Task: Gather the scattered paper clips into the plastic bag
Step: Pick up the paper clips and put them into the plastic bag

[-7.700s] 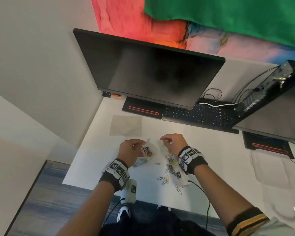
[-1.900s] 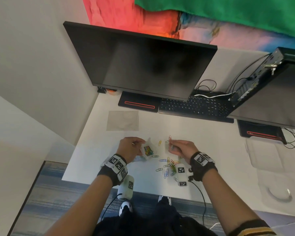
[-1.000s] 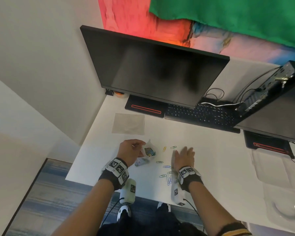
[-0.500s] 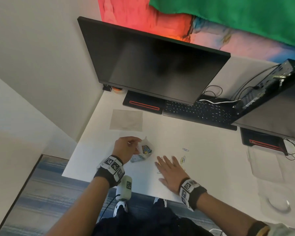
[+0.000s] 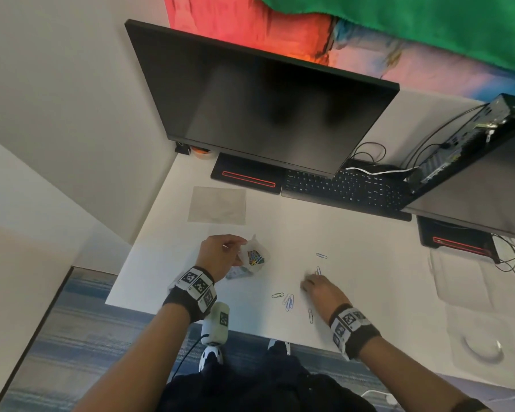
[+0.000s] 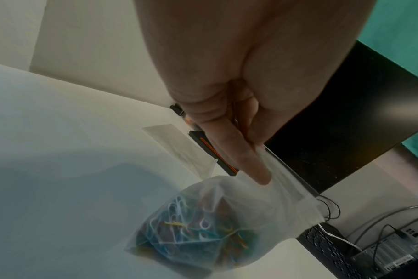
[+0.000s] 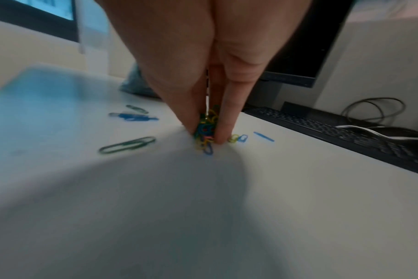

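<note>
My left hand (image 5: 220, 254) pinches the top of a small clear plastic bag (image 5: 254, 256) that holds several coloured paper clips (image 6: 191, 237) and hangs just over the white desk (image 5: 369, 263). To its right, my right hand (image 5: 315, 288) is down on the desk, its fingertips (image 7: 222, 136) closed on a bunch of coloured clips (image 7: 205, 132). Loose clips lie round it: a green one (image 5: 277, 295), a blue cluster (image 5: 289, 302), one near the wrist (image 5: 310, 316) and two farther back (image 5: 321, 256).
A flat clear sheet (image 5: 217, 205) lies at the back left of the desk. A monitor (image 5: 259, 99), a black keyboard (image 5: 345, 188) and cables (image 5: 369, 153) line the back. A second monitor (image 5: 473, 179) and white plastic trays (image 5: 470, 316) stand to the right.
My right hand has gone from flat on the desk to bunched fingers gripping a pile of clips, and has shifted right. The left hand still holds the bag in place.
</note>
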`<state>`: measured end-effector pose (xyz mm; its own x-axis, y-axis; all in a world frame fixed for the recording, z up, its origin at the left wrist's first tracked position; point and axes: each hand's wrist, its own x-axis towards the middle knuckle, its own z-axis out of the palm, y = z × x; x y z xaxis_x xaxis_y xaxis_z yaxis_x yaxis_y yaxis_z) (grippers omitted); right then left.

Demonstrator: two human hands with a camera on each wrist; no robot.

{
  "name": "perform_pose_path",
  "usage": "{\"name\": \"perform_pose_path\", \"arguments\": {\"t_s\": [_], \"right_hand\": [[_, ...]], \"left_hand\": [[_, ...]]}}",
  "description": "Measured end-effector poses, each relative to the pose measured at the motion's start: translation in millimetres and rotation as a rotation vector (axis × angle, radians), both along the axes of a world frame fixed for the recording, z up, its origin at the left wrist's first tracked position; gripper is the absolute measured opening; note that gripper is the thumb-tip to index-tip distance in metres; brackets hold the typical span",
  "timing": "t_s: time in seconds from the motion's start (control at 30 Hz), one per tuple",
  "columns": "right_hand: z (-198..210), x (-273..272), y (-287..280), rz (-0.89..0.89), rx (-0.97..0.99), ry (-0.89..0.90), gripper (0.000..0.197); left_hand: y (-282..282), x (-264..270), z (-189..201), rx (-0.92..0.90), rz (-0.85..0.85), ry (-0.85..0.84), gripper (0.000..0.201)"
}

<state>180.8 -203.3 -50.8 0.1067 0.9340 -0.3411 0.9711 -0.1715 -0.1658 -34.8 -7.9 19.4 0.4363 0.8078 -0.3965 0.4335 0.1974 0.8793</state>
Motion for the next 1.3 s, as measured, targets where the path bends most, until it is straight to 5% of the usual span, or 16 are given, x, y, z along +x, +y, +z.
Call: {"name": "perform_pose_path", "arguments": {"t_s": [0.07,0.17,0.3,0.4,0.5,0.6,0.93,1.3], "right_hand": [[5,6,14,-0.147,0.02,0.07,0.03],[16,21,31,-0.638,0.124,0.303,0.012],[33,38,46,-1.166,0.113,0.924,0.019],[63,25,64,-1.293,0.235,1.484,0.027],[89,-1,81,-1.169,0.198,1.735,0.025],[92,-29,98,-1.077,0.142,1.648,0.022],[80,-51,116,-0.554,0.27,0.578,0.011],[84,-48,111,-0.288,0.141,0.371,0.027]], "left_hand": [[-2,3,3,0.007,-0.015,0.006,0.021],[-2,8,6,0.012,-0.035,0.016,0.021],[0,15,9,0.015,-0.054,0.024,0.025],[1,22,13,0.006,-0.068,0.013,0.022],[0,27,15,0.016,-0.07,0.018,0.023],[-2,30,18,0.028,-0.077,0.024,0.027],[-6,30,13,0.063,-0.126,0.014,0.044],[-12,38,20,0.027,-0.125,-0.013,0.03]]}}
